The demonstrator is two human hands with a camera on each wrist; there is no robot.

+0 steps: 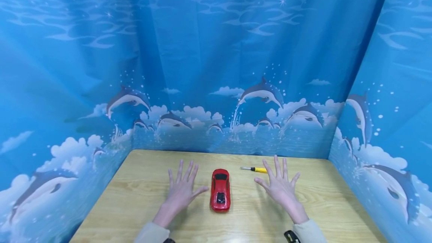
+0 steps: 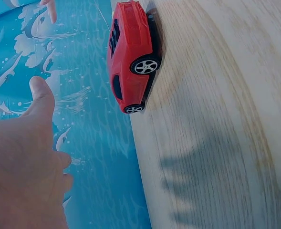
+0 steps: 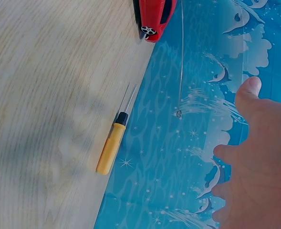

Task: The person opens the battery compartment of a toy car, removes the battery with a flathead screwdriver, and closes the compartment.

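Note:
A red toy car (image 1: 221, 190) with dark windows stands on its wheels near the middle of the wooden table. To its left my left hand (image 1: 182, 190) is held above the table, fingers spread and holding nothing. My right hand (image 1: 281, 187) hovers on the other side, palm down, its fingers spread too. Just beyond the right thumb and fingers lies a screwdriver (image 1: 258, 169) with a yellow handle and a metal shaft pointing left. In the left wrist view the car (image 2: 133, 52) shows its side and silver wheels; the right wrist view shows the whole screwdriver (image 3: 112, 147).
The light wooden tabletop (image 1: 135, 194) meets a blue curtain (image 1: 202, 66) printed with dolphins and clouds along its back and sides. Shadows of the hands fall on the wood. A dark band (image 1: 291, 236) sits at the right sleeve's cuff.

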